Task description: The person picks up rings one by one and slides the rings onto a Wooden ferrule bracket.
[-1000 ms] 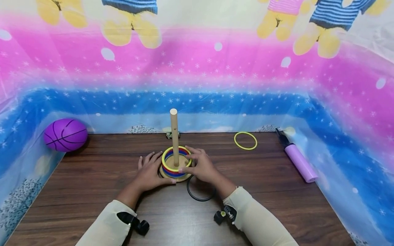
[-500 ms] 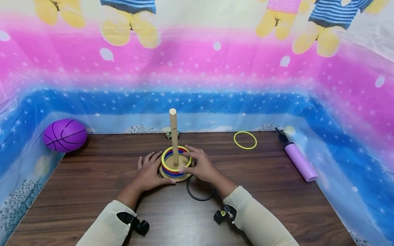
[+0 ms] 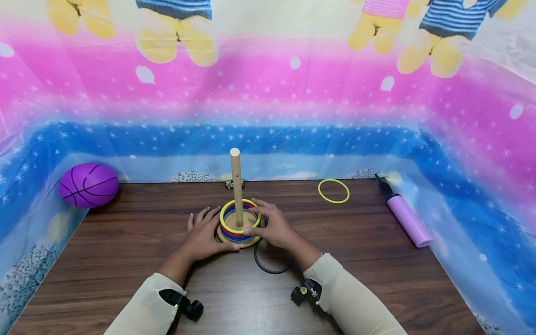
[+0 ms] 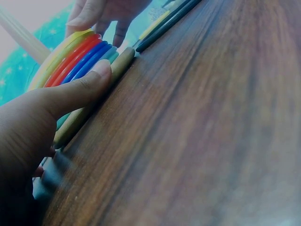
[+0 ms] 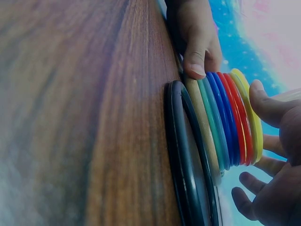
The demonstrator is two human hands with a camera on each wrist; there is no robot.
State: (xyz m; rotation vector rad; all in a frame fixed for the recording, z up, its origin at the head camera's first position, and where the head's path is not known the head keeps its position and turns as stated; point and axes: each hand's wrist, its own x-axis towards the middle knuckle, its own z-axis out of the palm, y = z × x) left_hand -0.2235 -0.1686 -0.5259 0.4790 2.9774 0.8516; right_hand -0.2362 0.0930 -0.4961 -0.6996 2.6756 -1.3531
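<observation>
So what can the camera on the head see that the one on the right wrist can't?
Only the head view shows the purple ball, the loose yellow ring, the purple pump and the whole wooden peg. Only the right wrist view shows the teal ring low in the stack, above the wooden base. Both show the black ring lying on the table, partly under the base, the stacked rings, and the left hand and right hand touching the stack.

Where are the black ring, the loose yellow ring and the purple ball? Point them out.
black ring (image 3: 272,271): head view, on its near arc, lying on the table.
loose yellow ring (image 3: 333,202): head view, on its near arc, far right.
purple ball (image 3: 88,184): head view, on its middle, far left.
</observation>
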